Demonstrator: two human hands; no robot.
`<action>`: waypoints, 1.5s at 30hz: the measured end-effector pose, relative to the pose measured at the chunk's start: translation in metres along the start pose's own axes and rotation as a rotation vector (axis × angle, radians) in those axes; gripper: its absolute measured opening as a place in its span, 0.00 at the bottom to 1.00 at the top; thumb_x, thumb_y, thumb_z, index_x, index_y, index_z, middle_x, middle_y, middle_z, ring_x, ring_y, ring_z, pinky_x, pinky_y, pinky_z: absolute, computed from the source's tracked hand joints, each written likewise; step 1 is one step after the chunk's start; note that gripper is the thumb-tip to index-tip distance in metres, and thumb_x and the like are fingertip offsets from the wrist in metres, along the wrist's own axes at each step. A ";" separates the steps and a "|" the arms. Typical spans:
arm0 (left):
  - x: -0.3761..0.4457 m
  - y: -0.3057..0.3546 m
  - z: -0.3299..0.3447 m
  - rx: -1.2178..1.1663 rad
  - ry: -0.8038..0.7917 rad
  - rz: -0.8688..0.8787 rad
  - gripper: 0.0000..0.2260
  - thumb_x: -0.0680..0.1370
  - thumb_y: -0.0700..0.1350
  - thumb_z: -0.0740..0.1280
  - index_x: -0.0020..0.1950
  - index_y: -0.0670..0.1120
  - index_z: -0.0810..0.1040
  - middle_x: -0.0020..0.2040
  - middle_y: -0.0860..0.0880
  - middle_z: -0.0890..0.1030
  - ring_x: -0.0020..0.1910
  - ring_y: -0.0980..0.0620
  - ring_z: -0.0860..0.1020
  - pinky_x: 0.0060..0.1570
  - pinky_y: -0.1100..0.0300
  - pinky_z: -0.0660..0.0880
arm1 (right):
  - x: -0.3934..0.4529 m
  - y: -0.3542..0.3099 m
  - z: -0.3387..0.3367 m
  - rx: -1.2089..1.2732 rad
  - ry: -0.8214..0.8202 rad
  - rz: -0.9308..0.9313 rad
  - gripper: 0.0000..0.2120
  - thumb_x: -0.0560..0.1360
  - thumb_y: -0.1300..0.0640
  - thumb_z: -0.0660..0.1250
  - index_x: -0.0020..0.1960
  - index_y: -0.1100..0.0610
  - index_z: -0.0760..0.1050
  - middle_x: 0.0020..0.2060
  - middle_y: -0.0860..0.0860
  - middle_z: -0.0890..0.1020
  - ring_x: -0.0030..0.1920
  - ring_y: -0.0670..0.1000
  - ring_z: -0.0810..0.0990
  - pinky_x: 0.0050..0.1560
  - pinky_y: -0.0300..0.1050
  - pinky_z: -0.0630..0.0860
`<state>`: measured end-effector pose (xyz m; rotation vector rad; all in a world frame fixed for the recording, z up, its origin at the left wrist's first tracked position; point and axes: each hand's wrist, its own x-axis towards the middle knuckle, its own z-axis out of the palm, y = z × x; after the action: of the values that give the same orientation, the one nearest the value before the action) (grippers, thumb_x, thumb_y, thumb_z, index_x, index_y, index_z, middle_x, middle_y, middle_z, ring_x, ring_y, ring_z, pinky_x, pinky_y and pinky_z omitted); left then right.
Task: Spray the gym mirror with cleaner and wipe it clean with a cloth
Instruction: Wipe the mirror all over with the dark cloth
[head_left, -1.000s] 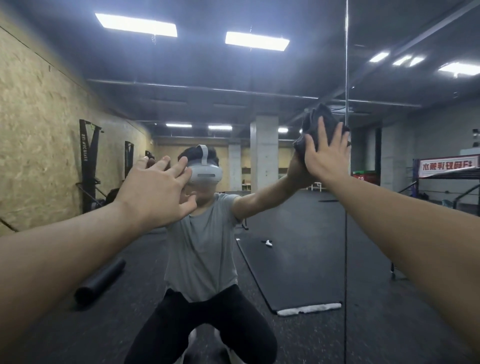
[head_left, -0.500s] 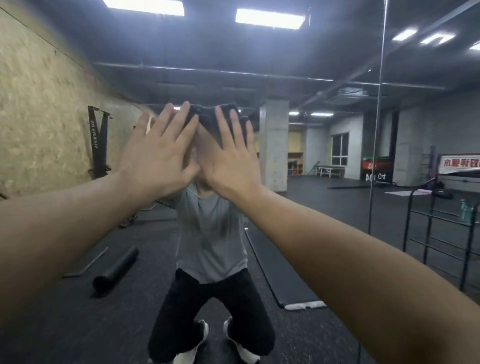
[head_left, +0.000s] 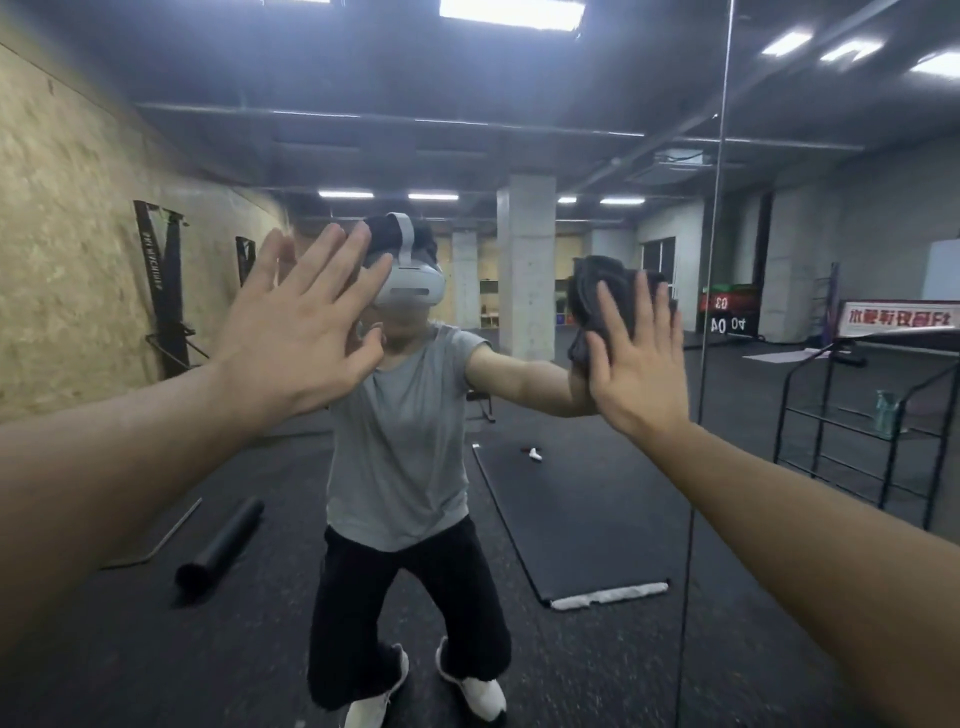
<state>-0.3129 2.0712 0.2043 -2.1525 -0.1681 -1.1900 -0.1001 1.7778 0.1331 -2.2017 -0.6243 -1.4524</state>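
Right hand (head_left: 636, 364) flat with straight fingers, grip open, pressing dark cloth (head_left: 597, 306) against gym mirror (head_left: 597, 130), left hand (head_left: 296, 332) flat on glass, grip open, fingers spread

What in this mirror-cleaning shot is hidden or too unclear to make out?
Head view, the only one:
- Most of the cloth: covered by the right hand pressing it flat.
- Mirror streaks or spray: not discernible.
- Left hand: whether it touches the glass is unclear.
- Red banner lettering: reversed, too small.
- Both elbows: cut off by the frame edges.
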 end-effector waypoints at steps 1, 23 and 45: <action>0.006 -0.003 -0.003 0.002 -0.003 0.006 0.32 0.81 0.62 0.47 0.84 0.51 0.55 0.84 0.45 0.52 0.82 0.46 0.52 0.76 0.41 0.44 | 0.006 0.008 -0.005 0.032 -0.003 0.134 0.28 0.85 0.42 0.47 0.83 0.44 0.49 0.83 0.57 0.47 0.82 0.61 0.44 0.81 0.64 0.44; 0.049 -0.056 -0.018 -0.061 0.008 0.052 0.33 0.80 0.61 0.51 0.83 0.48 0.59 0.83 0.39 0.54 0.81 0.35 0.52 0.75 0.30 0.52 | 0.068 -0.152 -0.011 0.047 0.026 -0.597 0.25 0.84 0.43 0.59 0.80 0.44 0.64 0.81 0.57 0.60 0.81 0.63 0.54 0.79 0.67 0.53; 0.157 -0.064 -0.077 -0.079 -0.218 0.007 0.32 0.80 0.59 0.52 0.84 0.54 0.51 0.84 0.47 0.45 0.82 0.37 0.46 0.76 0.30 0.53 | 0.147 -0.030 -0.044 0.221 0.128 0.639 0.30 0.84 0.47 0.48 0.83 0.57 0.52 0.82 0.63 0.52 0.81 0.68 0.49 0.80 0.66 0.47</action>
<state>-0.3028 2.0432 0.3877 -2.3479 -0.2103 -0.9709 -0.0983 1.7965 0.2887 -1.8695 -0.0161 -1.1079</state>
